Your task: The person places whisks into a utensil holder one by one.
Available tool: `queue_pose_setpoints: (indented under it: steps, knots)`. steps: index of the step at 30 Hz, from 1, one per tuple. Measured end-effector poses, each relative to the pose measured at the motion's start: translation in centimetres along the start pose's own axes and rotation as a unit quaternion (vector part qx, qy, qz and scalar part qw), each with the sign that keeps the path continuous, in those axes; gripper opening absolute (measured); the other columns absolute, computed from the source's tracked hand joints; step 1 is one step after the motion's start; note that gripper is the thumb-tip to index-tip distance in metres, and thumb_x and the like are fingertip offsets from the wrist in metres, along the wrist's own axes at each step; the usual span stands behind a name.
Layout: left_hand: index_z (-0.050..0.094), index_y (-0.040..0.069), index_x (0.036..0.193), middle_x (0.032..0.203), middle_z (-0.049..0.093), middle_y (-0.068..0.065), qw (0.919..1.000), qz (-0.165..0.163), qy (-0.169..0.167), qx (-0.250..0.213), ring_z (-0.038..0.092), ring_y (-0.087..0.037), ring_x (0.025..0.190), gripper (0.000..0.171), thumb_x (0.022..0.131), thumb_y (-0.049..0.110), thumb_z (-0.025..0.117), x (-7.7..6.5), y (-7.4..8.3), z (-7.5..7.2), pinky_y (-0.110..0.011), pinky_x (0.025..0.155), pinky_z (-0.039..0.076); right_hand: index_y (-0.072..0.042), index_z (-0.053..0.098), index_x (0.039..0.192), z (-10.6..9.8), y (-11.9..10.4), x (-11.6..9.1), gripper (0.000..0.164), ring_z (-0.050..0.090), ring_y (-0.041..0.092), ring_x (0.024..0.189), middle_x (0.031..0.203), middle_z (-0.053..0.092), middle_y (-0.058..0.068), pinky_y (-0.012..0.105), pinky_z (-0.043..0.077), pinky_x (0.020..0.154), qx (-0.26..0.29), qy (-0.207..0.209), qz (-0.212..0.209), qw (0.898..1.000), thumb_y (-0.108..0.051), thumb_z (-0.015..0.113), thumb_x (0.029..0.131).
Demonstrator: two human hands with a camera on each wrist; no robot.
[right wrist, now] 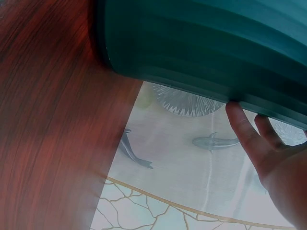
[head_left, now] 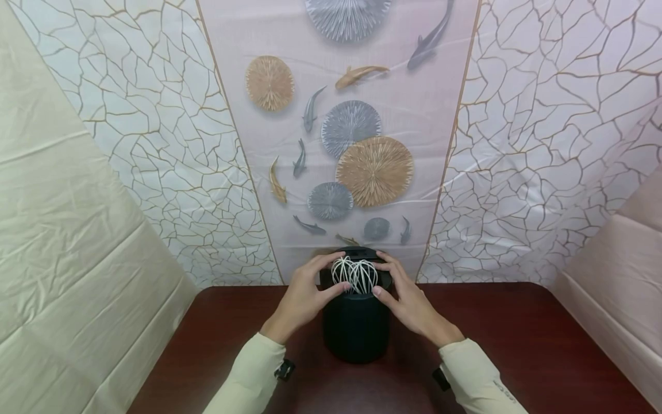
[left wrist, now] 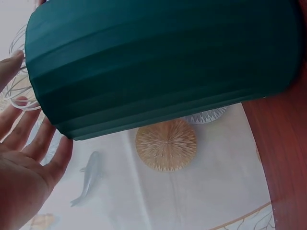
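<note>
A dark green, ribbed bin [head_left: 357,328] stands upright on the table in the head view. Two white wire whisk heads [head_left: 354,275] stick up from its mouth, side by side; anything lower is hidden inside. My left hand [head_left: 305,290] is at the left of the mouth, thumb tip by the wires and forefinger reaching to the back. In the left wrist view its fingers spread past the bin's rim [left wrist: 32,72]. On the other side, my right hand [head_left: 411,299] mirrors it, thumb beside the right whisk head. The right wrist view shows fingertips [right wrist: 234,106] against the bin's wall.
The reddish-brown table [head_left: 491,339] extends to both sides of the bin. Behind rises a patterned cloth [head_left: 331,155] with fish and round motifs. Plain pale cloth [head_left: 67,259] hangs at the left, and more cloth [head_left: 620,293] at the right.
</note>
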State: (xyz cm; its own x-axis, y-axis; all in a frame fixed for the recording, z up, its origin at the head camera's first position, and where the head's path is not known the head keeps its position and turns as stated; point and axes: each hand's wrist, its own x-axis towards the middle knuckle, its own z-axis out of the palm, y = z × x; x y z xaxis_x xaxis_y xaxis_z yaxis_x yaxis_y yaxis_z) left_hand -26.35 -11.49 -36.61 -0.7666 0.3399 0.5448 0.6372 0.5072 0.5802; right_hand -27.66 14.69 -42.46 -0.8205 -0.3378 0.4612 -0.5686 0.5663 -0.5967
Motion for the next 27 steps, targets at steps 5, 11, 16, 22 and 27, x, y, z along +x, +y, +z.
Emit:
queue_pose_setpoints:
  steps: [5,11,16,22,27]
  knots:
    - [0.063,0.018,0.148,0.140,0.067,-0.003,0.9996,0.009,-0.020,0.016,0.066,-0.019,0.116,0.059,0.093,0.025,0.084,0.5,0.4,-0.2,-0.045,0.105,0.053,-0.025,0.040,0.157,-0.1,0.0,0.1,0.054,0.043,0.038,0.148,0.173,0.024,-0.004,0.070,0.043,0.105,0.000,-0.003,0.007,1.000,-0.042,0.058,0.109]
    - [0.062,0.015,0.150,0.138,0.067,-0.005,0.9969,0.036,-0.042,0.057,0.068,-0.021,0.109,0.059,0.095,0.024,0.082,0.8,1.5,-0.9,-0.044,0.097,0.057,-0.027,0.039,0.159,-0.2,-0.2,-0.1,0.055,0.042,0.039,0.149,0.173,0.024,-0.004,0.072,0.041,0.106,0.004,-0.005,0.004,1.000,-0.041,0.058,0.109]
    - [0.060,0.015,0.151,0.141,0.066,-0.005,0.9957,0.019,-0.064,0.065,0.065,-0.024,0.123,0.061,0.096,0.027,0.081,0.8,1.8,-0.7,-0.046,0.103,0.054,-0.026,0.038,0.158,-0.1,-0.1,-0.1,0.055,0.041,0.037,0.150,0.173,0.025,-0.006,0.071,0.041,0.107,0.008,-0.003,0.005,1.000,-0.041,0.058,0.109]
    - [0.055,0.017,0.155,0.144,0.063,-0.005,0.9966,0.005,-0.059,0.058,0.063,-0.024,0.127,0.066,0.095,0.030,0.082,0.5,1.4,-0.5,-0.048,0.107,0.053,-0.026,0.037,0.160,0.0,-0.1,0.1,0.057,0.044,0.037,0.148,0.172,0.026,-0.006,0.070,0.042,0.106,0.006,-0.004,0.004,1.000,-0.042,0.058,0.109]
    - [0.053,0.015,0.156,0.147,0.060,-0.004,0.9976,0.000,-0.043,0.053,0.058,-0.022,0.134,0.071,0.094,0.035,0.082,-0.1,1.0,-0.1,-0.049,0.113,0.048,-0.029,0.033,0.163,0.0,0.1,-0.1,0.062,0.041,0.038,0.150,0.172,0.029,-0.003,0.072,0.041,0.107,0.011,-0.002,0.009,1.000,-0.042,0.059,0.108]
